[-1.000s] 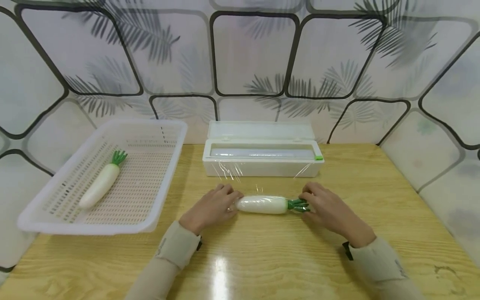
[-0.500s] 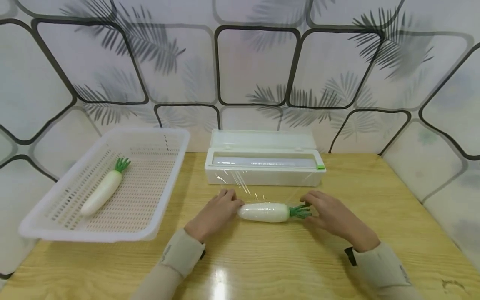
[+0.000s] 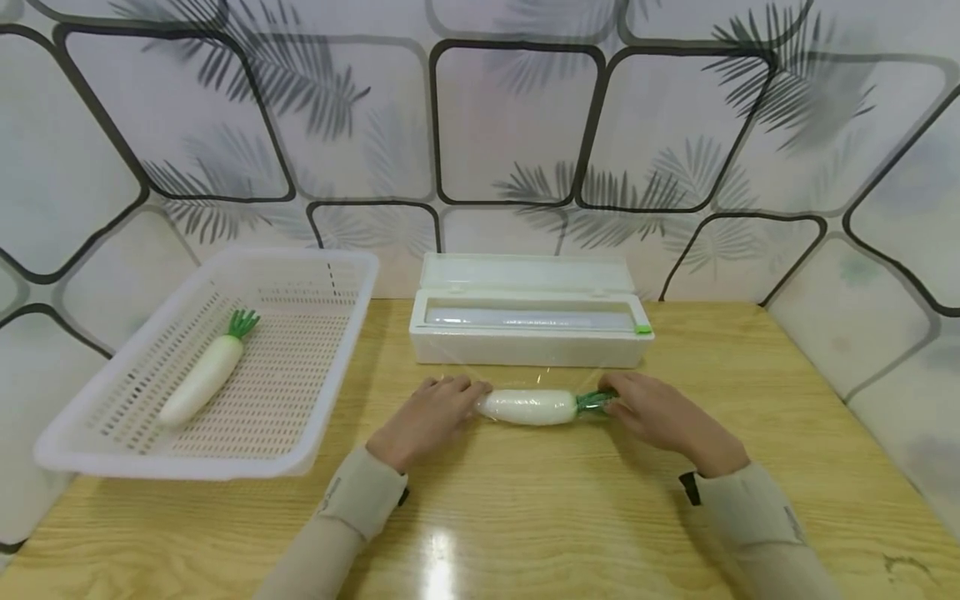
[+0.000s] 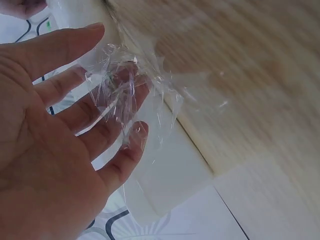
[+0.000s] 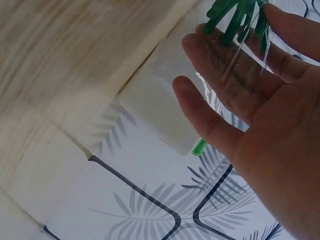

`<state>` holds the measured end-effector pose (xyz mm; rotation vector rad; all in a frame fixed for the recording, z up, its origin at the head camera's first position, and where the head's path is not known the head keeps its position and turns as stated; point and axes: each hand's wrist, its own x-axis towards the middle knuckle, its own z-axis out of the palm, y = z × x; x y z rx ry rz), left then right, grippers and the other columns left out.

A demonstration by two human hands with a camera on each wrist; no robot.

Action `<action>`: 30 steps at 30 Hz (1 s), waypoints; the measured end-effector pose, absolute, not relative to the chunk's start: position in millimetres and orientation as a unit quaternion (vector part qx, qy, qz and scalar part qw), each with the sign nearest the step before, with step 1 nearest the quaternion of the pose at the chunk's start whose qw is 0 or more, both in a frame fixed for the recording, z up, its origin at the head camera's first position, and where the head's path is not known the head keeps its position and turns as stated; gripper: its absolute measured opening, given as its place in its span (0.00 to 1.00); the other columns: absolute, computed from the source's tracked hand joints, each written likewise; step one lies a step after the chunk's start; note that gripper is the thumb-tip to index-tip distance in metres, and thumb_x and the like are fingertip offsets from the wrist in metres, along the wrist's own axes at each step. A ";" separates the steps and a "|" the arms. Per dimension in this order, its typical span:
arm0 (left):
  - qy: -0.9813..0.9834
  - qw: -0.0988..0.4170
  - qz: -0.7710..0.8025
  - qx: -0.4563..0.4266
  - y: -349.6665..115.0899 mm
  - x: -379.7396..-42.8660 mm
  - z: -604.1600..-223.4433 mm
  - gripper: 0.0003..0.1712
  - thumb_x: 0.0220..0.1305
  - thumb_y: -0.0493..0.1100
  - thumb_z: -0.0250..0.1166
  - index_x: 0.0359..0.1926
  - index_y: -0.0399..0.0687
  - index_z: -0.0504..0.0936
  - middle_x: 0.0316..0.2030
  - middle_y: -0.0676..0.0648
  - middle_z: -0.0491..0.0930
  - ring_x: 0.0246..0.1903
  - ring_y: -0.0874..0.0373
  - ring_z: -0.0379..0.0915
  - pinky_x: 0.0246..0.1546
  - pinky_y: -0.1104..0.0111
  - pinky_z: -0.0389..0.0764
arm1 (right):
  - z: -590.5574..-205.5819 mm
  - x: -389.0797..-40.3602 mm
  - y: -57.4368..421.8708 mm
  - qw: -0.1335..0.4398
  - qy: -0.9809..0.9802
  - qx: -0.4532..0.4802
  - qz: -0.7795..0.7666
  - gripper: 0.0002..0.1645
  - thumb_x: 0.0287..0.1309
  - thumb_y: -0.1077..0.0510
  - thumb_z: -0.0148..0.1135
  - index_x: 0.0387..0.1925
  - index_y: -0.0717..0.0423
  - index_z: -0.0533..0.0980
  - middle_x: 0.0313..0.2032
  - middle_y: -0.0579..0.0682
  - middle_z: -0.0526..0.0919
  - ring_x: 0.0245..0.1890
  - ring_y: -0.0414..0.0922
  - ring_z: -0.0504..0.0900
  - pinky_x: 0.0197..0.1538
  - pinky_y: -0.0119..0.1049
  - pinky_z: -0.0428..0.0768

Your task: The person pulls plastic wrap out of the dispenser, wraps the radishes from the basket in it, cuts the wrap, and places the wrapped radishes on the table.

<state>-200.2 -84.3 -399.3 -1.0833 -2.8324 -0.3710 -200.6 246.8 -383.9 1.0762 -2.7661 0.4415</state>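
A white radish (image 3: 528,407) with green leaf stubs (image 3: 592,402) lies crosswise on the table, in clear plastic wrap. My left hand (image 3: 429,421) is at its bare end. In the left wrist view, the fingers (image 4: 97,137) are spread and loosely bent, with crumpled plastic wrap (image 4: 120,92) against them. My right hand (image 3: 663,421) is at the leafy end. The right wrist view shows its fingers (image 5: 215,75) extended behind the green stubs (image 5: 240,20) and film, the thumb beside them. Behind the radish stands a white wrap dispenser (image 3: 532,348), lid up, with a roll inside.
A white perforated basket (image 3: 330,375) stands on the left, holding a second white radish (image 3: 202,383) with green stubs. The wooden table (image 3: 555,517) reaches back to a patterned wall (image 3: 510,125). A green tab (image 3: 642,329) sits at the dispenser's right end.
The radish and both hands have shifted slightly toward the dispenser. My right fingers have moved closer in over the green stubs. Slanted creases in the film by the dispenser have faded.
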 end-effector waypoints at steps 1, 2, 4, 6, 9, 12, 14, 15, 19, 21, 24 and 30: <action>-0.927 0.038 -0.126 -0.351 -83.8 -200.8 -398.9 0.26 0.68 0.38 0.68 0.65 0.43 0.75 0.55 0.41 0.80 0.55 0.44 0.76 0.58 0.48 0.75 | -384.8 -202.0 247.0 0.070 -0.918 0.360 0.151 0.10 0.63 0.67 0.67 0.44 0.62 0.76 0.38 0.51 0.81 0.36 0.45 0.80 0.38 0.44 0.81; -0.928 0.034 -0.131 -0.348 -83.3 -201.4 -398.8 0.25 0.69 0.39 0.68 0.65 0.43 0.75 0.55 0.41 0.80 0.55 0.44 0.76 0.58 0.49 0.75 | -385.6 -203.1 247.1 0.069 -0.917 0.360 0.155 0.09 0.63 0.67 0.66 0.43 0.61 0.76 0.37 0.49 0.81 0.35 0.44 0.79 0.37 0.43 0.80; -0.928 0.032 -0.137 -0.344 -81.7 -202.3 -398.2 0.25 0.69 0.39 0.67 0.65 0.43 0.76 0.54 0.40 0.79 0.55 0.43 0.74 0.57 0.49 0.75 | -386.7 -204.5 247.2 0.061 -0.919 0.355 0.161 0.07 0.64 0.67 0.64 0.43 0.61 0.76 0.37 0.48 0.80 0.35 0.42 0.77 0.37 0.42 0.80; -0.927 0.043 -0.140 -0.344 -79.3 -203.2 -397.7 0.23 0.68 0.38 0.68 0.62 0.41 0.78 0.53 0.40 0.77 0.54 0.43 0.72 0.55 0.50 0.76 | -387.2 -205.1 246.7 0.050 -0.923 0.343 0.164 0.06 0.66 0.68 0.62 0.44 0.62 0.76 0.37 0.48 0.79 0.35 0.42 0.76 0.37 0.42 0.79; -0.926 0.069 -0.136 -0.346 -74.2 -205.5 -397.2 0.17 0.68 0.37 0.68 0.56 0.38 0.82 0.52 0.39 0.74 0.51 0.43 0.68 0.51 0.52 0.76 | -387.1 -205.2 245.3 0.038 -0.931 0.326 0.158 0.06 0.68 0.67 0.61 0.45 0.63 0.76 0.38 0.50 0.79 0.37 0.45 0.77 0.39 0.45 0.79; -0.928 0.091 -0.124 -0.339 -68.3 -208.8 -396.6 0.10 0.68 0.35 0.66 0.48 0.36 0.84 0.50 0.39 0.74 0.48 0.44 0.67 0.50 0.53 0.75 | -386.6 -206.1 243.7 0.030 -0.936 0.321 0.139 0.13 0.66 0.63 0.66 0.48 0.65 0.76 0.42 0.55 0.79 0.41 0.50 0.79 0.43 0.49 0.80; -0.934 0.088 -0.113 -0.328 -64.6 -211.1 -395.4 0.08 0.68 0.35 0.65 0.45 0.35 0.85 0.49 0.40 0.75 0.47 0.44 0.67 0.51 0.52 0.73 | -387.0 -206.3 243.3 0.032 -0.938 0.322 0.121 0.19 0.62 0.60 0.71 0.50 0.66 0.77 0.45 0.56 0.78 0.42 0.51 0.78 0.44 0.49 0.80; -0.936 0.086 -0.110 -0.322 -63.3 -212.3 -395.1 0.07 0.68 0.35 0.65 0.44 0.35 0.85 0.48 0.41 0.75 0.46 0.45 0.67 0.51 0.52 0.73 | -387.4 -206.3 243.1 0.039 -0.939 0.324 0.111 0.22 0.59 0.58 0.74 0.49 0.65 0.77 0.45 0.56 0.77 0.42 0.51 0.77 0.43 0.48 0.80; -0.942 0.071 -0.104 -0.313 -61.8 -214.9 -393.7 0.10 0.68 0.36 0.66 0.48 0.35 0.84 0.47 0.42 0.77 0.46 0.45 0.69 0.53 0.52 0.71 | -390.2 -209.7 239.5 0.106 -0.931 0.342 0.065 0.20 0.50 0.64 0.79 0.43 0.64 0.79 0.41 0.56 0.75 0.38 0.51 0.74 0.40 0.47 0.78; -0.940 0.072 -0.102 -0.317 -62.1 -215.4 -394.2 0.16 0.68 0.38 0.68 0.54 0.36 0.82 0.49 0.41 0.79 0.50 0.44 0.72 0.56 0.51 0.71 | -390.6 -211.8 237.1 0.141 -0.926 0.348 0.048 0.19 0.48 0.69 0.79 0.41 0.65 0.79 0.38 0.56 0.75 0.38 0.52 0.75 0.39 0.47 0.78; -0.938 0.075 -0.106 -0.322 -62.7 -215.4 -394.9 0.22 0.69 0.39 0.68 0.61 0.39 0.77 0.53 0.39 0.80 0.56 0.42 0.74 0.60 0.49 0.69 | -390.3 -215.1 235.1 0.166 -0.920 0.353 0.038 0.22 0.45 0.72 0.78 0.43 0.67 0.78 0.37 0.57 0.79 0.38 0.55 0.79 0.40 0.49 0.80; -0.936 0.099 -0.110 -0.320 -63.7 -217.7 -396.6 0.15 0.69 0.36 0.67 0.56 0.42 0.81 0.52 0.41 0.80 0.55 0.43 0.73 0.61 0.50 0.69 | -390.0 -218.3 235.0 0.169 -0.920 0.351 0.043 0.23 0.44 0.69 0.80 0.42 0.64 0.77 0.36 0.56 0.81 0.36 0.53 0.81 0.38 0.48 0.81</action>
